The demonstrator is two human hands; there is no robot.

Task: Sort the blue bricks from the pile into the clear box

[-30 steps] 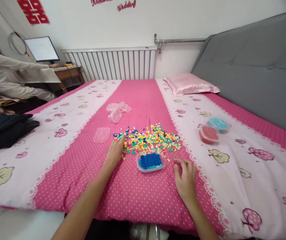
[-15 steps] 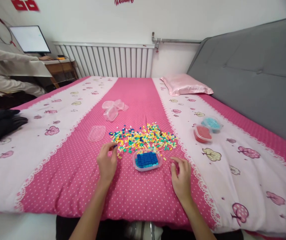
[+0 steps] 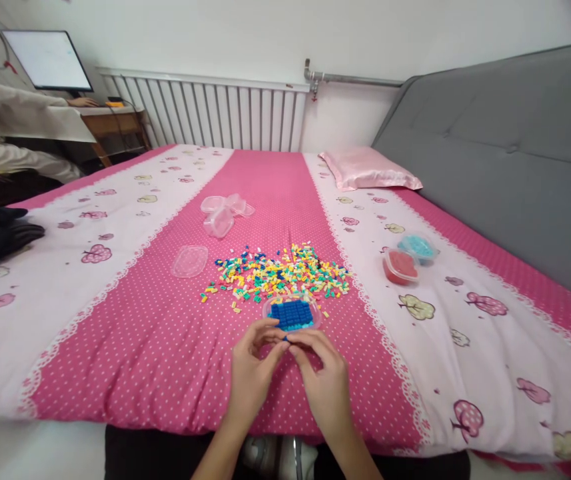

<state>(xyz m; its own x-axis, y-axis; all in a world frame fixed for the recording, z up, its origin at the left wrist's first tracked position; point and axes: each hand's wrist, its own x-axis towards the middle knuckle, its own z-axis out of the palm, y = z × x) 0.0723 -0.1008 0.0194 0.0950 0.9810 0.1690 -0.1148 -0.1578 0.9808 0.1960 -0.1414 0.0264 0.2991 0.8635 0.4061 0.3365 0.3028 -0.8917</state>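
Observation:
My left hand (image 3: 255, 363) and my right hand (image 3: 322, 373) meet at their fingertips, both closed in a pinch on a small blue building brick (image 3: 285, 339). The fingers cover most of that brick. Just beyond them sits a clear plastic container (image 3: 316, 319) holding rows of dark blue bricks (image 3: 291, 314) over lighter blue ones; my fingertips overlap its near rim in view. Behind the container a loose pile of small bricks (image 3: 275, 273) in yellow, green, white, blue and pink spreads over the bedspread.
A clear lid (image 3: 189, 261) lies left of the pile, with more clear plastic pieces (image 3: 219, 221) farther back. To the right stand a container of red bricks (image 3: 400, 267) and one of light blue bricks (image 3: 419, 247). Dark gloves (image 3: 2, 240) lie far left. A person's hand (image 3: 82, 102) rests by a monitor.
My left hand has moved right from the pile's left edge, and my right hand has moved left to meet it at the container's near side. The view has shifted slightly.

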